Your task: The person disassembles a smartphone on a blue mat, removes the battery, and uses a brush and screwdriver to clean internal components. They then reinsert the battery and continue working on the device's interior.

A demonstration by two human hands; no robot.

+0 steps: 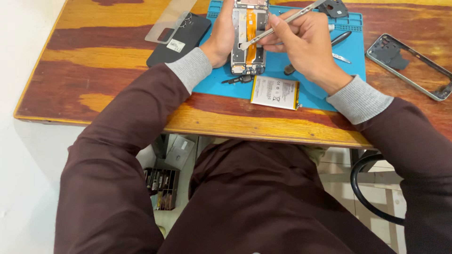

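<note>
The right hand (306, 44) holds a slim metal pry tool (282, 22) in a closed, pen-like grip: thumb and fingers pinch the shaft about midway, and the flat tip rests on the inside of the opened phone (248, 37), just beside its orange ribbon cable (251, 28). The far end of the tool points up and to the right, past the knuckles.

The left hand (221, 40) steadies the phone from its left edge, the grip half curled around the frame with the thumb side pressed against it (the fingertips themselves are hidden behind the phone, so how tightly they close cannot be told). The phone lies upright in view on the blue work mat (351, 51), which sits on the wooden table (94, 80).

Below the phone, a white battery (275, 92) lies flat at the mat's near edge, and a small dark part (239, 80) rests just beside the phone's lower end. Left of the mat lies a black back cover (181, 47) with a clear plastic sheet (169, 21) over its top. Well apart on the right lies a silver phone frame (409, 66).
</note>
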